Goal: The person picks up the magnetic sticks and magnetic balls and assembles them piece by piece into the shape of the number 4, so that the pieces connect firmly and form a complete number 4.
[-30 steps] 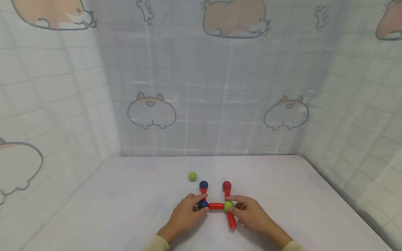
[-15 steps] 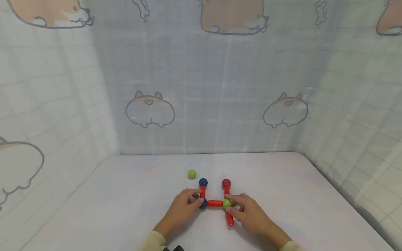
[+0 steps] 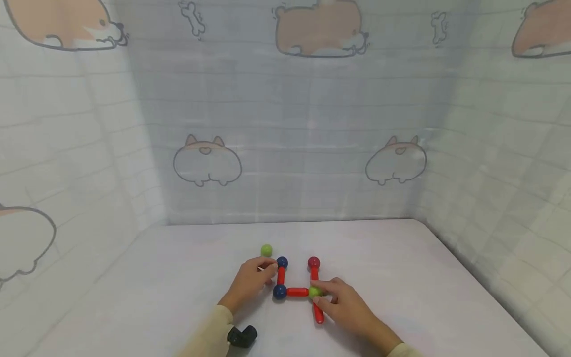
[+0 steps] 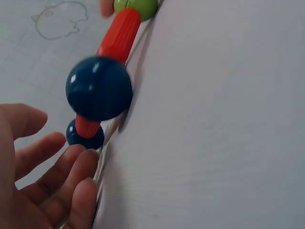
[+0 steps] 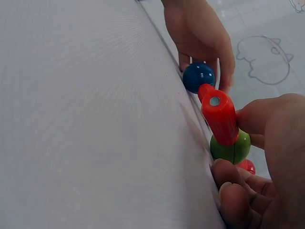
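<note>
In the head view, a magnetic ball-and-rod figure lies on the white table. A red rod (image 3: 297, 292) joins the near blue ball (image 3: 279, 292) to a green ball (image 3: 314, 292). Another rod (image 3: 280, 276) runs to the far blue ball (image 3: 282, 262), and a third leads from the green ball to a red ball (image 3: 314, 263). One free-ended rod (image 5: 221, 119), silver-tipped, points toward the person. My right hand (image 3: 348, 305) pinches the green ball between thumb and fingers. Beside the far blue ball is my left hand (image 3: 250, 280), fingers loosely bent and thumb apart in the left wrist view.
A loose green ball (image 3: 266, 250) sits beyond the left hand's fingertips. The white table (image 3: 401, 267) ends at a pale curtain (image 3: 303, 148) with dog drawings, which also hangs on both sides. A black device (image 3: 242, 337) shows beside the left sleeve.
My left hand has let go of the near blue ball and moved away from me to beside the far blue ball. The right hand keeps its pinch on the green ball.
</note>
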Tool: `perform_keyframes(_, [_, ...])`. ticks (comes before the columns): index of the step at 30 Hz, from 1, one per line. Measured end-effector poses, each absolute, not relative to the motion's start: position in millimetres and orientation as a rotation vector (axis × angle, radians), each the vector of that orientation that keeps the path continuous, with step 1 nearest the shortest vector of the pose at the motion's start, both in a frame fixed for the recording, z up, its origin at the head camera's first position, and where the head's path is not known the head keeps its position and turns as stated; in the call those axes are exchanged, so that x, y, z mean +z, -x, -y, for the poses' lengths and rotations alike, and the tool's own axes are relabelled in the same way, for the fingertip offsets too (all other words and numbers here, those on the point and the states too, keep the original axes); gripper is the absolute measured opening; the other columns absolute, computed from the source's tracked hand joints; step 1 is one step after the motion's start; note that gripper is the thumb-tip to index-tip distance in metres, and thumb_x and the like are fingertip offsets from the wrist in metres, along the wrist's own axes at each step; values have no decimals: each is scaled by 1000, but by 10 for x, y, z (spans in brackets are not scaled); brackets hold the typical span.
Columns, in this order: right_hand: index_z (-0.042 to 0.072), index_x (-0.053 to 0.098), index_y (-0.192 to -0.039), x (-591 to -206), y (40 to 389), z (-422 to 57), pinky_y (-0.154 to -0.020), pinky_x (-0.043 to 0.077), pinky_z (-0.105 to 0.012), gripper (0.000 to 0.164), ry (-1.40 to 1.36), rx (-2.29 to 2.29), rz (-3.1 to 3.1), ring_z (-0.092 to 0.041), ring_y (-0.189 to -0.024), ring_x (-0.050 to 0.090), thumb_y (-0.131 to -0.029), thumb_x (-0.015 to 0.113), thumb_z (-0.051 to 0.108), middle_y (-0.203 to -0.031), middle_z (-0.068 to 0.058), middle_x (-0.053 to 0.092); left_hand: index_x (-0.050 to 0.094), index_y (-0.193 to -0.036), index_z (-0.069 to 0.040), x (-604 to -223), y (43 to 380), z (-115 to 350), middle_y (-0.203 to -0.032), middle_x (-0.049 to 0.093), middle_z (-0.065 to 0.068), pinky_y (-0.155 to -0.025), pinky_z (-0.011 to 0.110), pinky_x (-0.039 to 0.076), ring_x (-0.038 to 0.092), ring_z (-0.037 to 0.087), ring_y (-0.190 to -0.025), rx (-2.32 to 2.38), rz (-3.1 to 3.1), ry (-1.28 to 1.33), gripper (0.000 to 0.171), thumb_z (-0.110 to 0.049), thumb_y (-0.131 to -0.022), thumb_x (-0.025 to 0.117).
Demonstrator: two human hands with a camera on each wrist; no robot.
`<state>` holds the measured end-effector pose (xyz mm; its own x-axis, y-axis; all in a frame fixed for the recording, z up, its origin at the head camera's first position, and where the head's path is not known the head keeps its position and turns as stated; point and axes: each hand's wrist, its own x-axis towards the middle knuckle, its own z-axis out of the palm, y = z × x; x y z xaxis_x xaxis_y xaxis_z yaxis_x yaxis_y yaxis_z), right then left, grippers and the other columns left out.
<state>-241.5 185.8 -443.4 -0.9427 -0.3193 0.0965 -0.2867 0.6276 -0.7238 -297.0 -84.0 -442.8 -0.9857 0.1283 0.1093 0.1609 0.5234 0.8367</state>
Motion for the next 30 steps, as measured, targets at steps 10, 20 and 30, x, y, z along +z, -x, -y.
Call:
perform_keyframes(10, [26, 67, -133, -4434, 2415, -1787, -58, 49, -25, 45, 479, -1246, -2790, -17, -74, 54, -91, 73, 40, -97, 4, 58, 71, -113, -10, -4419, 3331, 913, -97, 64, 4, -71, 29, 52, 61, 18, -82, -1386, 2550, 24, 20, -18, -96, 65])
perform_keyframes(20, [24, 68, -132, -4441, 2419, -1812, -58, 49, -25, 44, 455, -1218, -2821, -16, -74, 54, -91, 72, 40, -96, 5, 57, 69, -119, -4, -4474, 3531, 912, -115, 63, 16, -91, 48, 48, 57, 33, -109, -1341, 2536, -31, 30, -17, -91, 66])
perform_keyframes(30, [23, 68, -131, -4438, 2425, -1805, -58, 49, -25, 44, 442, -1217, -2820, -15, -75, 54, -91, 72, 42, -96, 6, 58, 66, -124, -5, -4501, 3562, 880, -121, 59, 18, -95, 52, 47, 55, 35, -110, -1284, 2604, -69, 38, -22, -90, 70])
